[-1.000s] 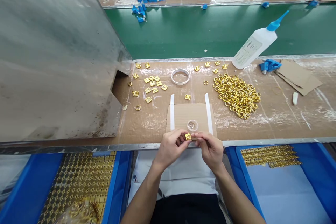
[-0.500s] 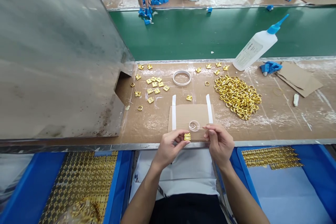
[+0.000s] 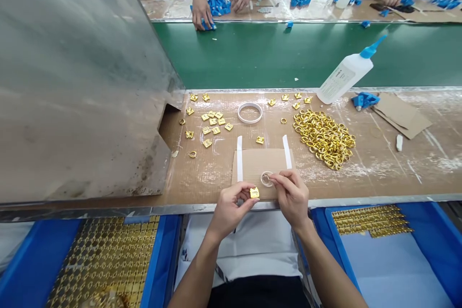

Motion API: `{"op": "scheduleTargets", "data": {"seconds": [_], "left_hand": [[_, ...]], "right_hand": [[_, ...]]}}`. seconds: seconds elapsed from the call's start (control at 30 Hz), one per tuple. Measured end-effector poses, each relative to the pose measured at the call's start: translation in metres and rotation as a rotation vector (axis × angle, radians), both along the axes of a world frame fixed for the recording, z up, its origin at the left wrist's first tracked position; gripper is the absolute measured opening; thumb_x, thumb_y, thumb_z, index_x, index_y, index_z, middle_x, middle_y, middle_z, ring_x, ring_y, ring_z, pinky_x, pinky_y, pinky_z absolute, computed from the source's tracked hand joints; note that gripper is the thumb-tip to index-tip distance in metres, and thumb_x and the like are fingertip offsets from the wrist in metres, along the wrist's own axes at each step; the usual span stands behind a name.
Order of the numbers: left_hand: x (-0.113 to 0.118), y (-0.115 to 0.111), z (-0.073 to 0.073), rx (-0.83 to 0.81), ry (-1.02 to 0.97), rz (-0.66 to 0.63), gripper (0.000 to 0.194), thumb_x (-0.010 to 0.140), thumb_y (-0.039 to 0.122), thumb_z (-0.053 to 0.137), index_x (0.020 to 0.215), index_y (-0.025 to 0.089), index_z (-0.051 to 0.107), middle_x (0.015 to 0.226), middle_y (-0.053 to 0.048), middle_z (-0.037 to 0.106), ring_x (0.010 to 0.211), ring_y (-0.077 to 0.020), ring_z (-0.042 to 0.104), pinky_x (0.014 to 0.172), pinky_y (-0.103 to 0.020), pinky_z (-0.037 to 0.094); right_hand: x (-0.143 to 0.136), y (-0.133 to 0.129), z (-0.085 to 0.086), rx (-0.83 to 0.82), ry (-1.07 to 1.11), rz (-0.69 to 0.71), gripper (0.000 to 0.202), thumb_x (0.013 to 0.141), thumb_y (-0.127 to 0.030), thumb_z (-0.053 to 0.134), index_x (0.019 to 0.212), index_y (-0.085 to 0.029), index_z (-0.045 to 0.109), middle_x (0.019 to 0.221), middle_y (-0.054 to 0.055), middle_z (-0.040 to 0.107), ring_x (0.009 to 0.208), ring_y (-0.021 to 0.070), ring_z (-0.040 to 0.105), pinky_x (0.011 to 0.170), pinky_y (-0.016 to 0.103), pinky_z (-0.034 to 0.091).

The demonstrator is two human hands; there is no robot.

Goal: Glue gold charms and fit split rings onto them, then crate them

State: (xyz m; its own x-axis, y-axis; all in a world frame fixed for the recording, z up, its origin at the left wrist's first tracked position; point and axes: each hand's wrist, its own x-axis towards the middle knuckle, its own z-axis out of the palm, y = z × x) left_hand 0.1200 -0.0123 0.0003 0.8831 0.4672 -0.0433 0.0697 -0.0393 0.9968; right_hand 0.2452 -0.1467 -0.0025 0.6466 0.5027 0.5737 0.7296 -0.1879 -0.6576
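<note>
My left hand (image 3: 233, 204) pinches a small gold square piece (image 3: 254, 193) between thumb and fingertips, just above the table's front edge. My right hand (image 3: 293, 196) is closed on a thin stick, mostly hidden by the fingers. The fingertips are over the right side of a small, clear round dish (image 3: 266, 179). This dish sits on a cardboard pad (image 3: 252, 159) held by two white tape strips. Behind the pad lies a single gold square piece (image 3: 260, 140), and farther left are several more gold square pieces (image 3: 215, 130). To the right is a heap of gold rings (image 3: 325, 139).
A large metal housing (image 3: 83, 86) blocks the left. A tilted white bottle (image 3: 344, 77) leans near the green belt (image 3: 252, 57). A white tape ring (image 3: 250, 113) lies mid-table. Blue trays hold gold parts (image 3: 104, 260) below. Across the belt, a person handles blue pieces (image 3: 218, 5).
My right hand has moved left, bringing the stick to the clear dish. The gold square piece in my left hand has turned and shifted slightly left and down. The camera view has tilted up a little.
</note>
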Motion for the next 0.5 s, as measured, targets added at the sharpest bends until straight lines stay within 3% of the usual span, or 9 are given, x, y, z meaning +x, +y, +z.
{"op": "scheduleTargets", "data": {"seconds": [0.23, 0.5], "left_hand": [[0.0032, -0.0008, 0.0039, 0.069, 0.035, -0.014, 0.016, 0.083, 0.027, 0.071, 0.093, 0.016, 0.071, 0.071, -0.001, 0.069, 0.061, -0.0121, 0.063, 0.055, -0.019, 0.051], [0.0074, -0.0057, 0.0016, 0.166, 0.062, 0.03, 0.019, 0.082, 0.025, 0.072, 0.096, 0.014, 0.076, 0.072, -0.002, 0.071, 0.05, -0.0086, 0.055, 0.049, -0.019, 0.046]], "right_hand": [[0.0034, -0.0029, 0.0015, -0.022, 0.09, 0.052, 0.021, 0.096, -0.015, 0.058, 0.092, -0.023, 0.077, 0.079, 0.003, 0.062, 0.07, 0.0161, 0.062, 0.062, 0.028, 0.053], [0.0039, -0.0059, 0.004, 0.065, 0.235, -0.031, 0.017, 0.095, -0.018, 0.059, 0.089, -0.022, 0.075, 0.078, 0.004, 0.068, 0.071, 0.0179, 0.066, 0.062, 0.028, 0.055]]}}
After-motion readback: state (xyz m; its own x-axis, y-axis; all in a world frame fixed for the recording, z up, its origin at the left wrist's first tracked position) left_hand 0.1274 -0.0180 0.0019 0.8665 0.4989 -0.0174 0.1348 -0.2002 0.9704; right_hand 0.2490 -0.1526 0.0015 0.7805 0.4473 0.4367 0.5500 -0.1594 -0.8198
